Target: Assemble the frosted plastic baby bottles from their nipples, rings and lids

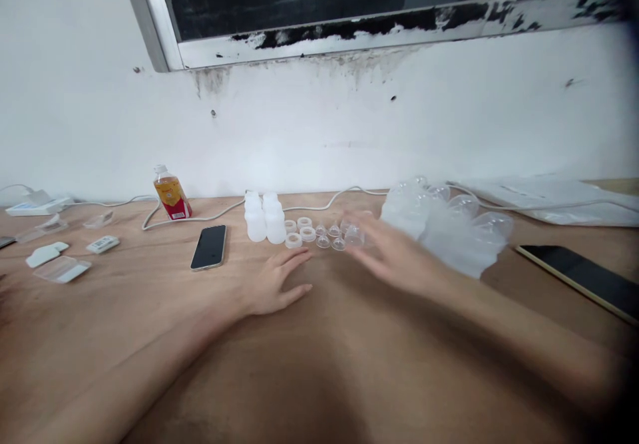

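My left hand (277, 282) rests on the wooden table with fingers stretched out and thumb apart, holding nothing. Just beyond its fingertips lie several translucent white rings (293, 239). Behind them, small white plastic bottles (265, 220) stand in two close rows. To the right of the rings sit several clear, nipple-shaped pieces (338, 243). My right hand (387, 247) reaches in from the right, smeared by motion. Its thumb and fingers lie on either side of a clear dome-shaped piece (354, 235); whether they grip it is unclear.
A heap of frosted plastic pieces and clear domes (462, 234) lies right of my right hand. Phones lie at left (209, 247) and far right (589, 277). A drink bottle (172, 194), a white cable (344, 194) and a plastic bag (559, 201) are near the wall.
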The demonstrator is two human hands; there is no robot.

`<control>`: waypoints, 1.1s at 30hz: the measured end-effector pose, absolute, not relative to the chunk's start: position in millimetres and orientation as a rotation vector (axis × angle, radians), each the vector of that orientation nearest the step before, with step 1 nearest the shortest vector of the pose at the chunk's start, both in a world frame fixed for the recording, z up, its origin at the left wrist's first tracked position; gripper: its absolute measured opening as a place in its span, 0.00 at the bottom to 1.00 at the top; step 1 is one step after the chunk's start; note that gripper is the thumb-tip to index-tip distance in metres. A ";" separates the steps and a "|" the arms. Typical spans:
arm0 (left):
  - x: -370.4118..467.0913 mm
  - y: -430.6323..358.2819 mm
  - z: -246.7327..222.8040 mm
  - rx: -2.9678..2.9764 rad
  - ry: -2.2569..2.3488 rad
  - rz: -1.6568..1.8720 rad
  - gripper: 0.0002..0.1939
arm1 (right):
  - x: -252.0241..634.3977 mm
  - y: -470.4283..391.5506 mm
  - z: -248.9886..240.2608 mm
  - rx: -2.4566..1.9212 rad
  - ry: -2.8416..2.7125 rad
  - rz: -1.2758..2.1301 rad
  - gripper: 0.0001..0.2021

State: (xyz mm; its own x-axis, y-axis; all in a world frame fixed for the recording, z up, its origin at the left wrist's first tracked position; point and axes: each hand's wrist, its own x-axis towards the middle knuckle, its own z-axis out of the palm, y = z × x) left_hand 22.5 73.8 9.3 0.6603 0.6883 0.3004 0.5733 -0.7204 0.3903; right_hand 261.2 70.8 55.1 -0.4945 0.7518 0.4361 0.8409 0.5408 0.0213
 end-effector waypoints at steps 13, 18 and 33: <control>23.1 74.4 -0.5 2.794 1.065 0.191 0.33 | 237.9 58.5 -13.6 -1.157 -2.704 0.189 0.30; 22.9 74.9 -1.3 2.789 1.054 0.212 0.33 | 237.9 58.4 -14.7 -1.154 -2.706 0.177 0.30; 23.8 78.9 -4.9 2.809 1.082 0.396 0.27 | 236.9 62.0 -10.6 -1.105 -2.650 0.009 0.24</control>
